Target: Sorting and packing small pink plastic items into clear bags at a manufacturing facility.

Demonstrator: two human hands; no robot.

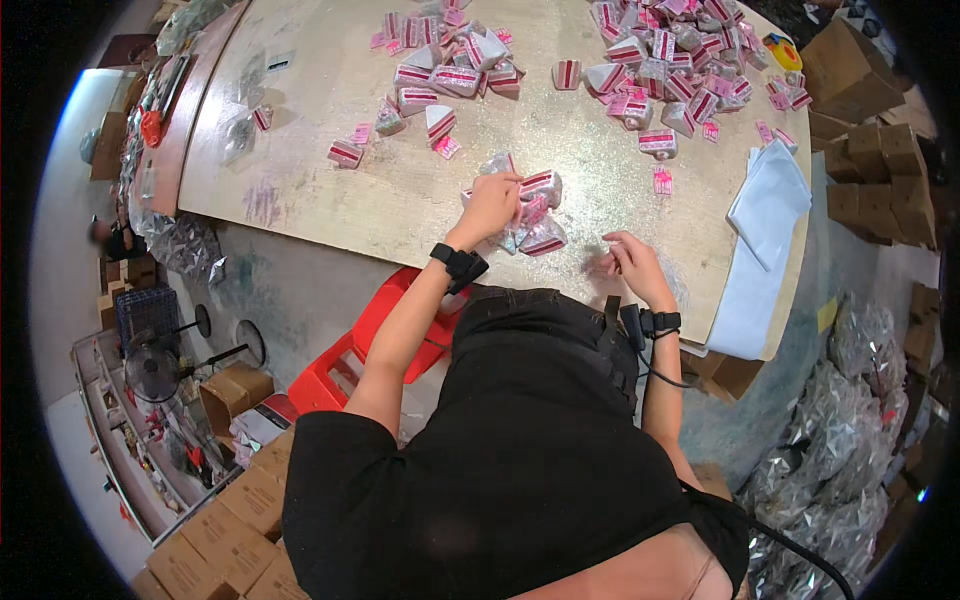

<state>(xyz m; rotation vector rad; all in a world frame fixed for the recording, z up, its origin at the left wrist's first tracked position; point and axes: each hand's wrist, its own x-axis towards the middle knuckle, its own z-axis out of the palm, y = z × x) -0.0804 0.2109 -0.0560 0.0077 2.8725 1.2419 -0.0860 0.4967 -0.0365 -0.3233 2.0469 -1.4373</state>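
Observation:
My left hand [490, 205] rests on a small heap of red-and-white packets [540, 215] at the near edge of the wooden table [330, 190], fingers closed over one of them. My right hand [630, 265] lies lower and to the right on a clear plastic bag [600, 255], fingers spread on the film. Both wrists carry black bands. Two larger heaps of the same packets lie farther back, one at the centre [450, 60] and one to the right [670, 70].
White sheets [765, 210] hang over the table's right edge. Cardboard boxes [870, 150] stack at the right, silvery bags [840, 450] below them. A red plastic stool [350, 350] stands under me, with a fan [155, 370] and brown boxes [240, 500] at the left.

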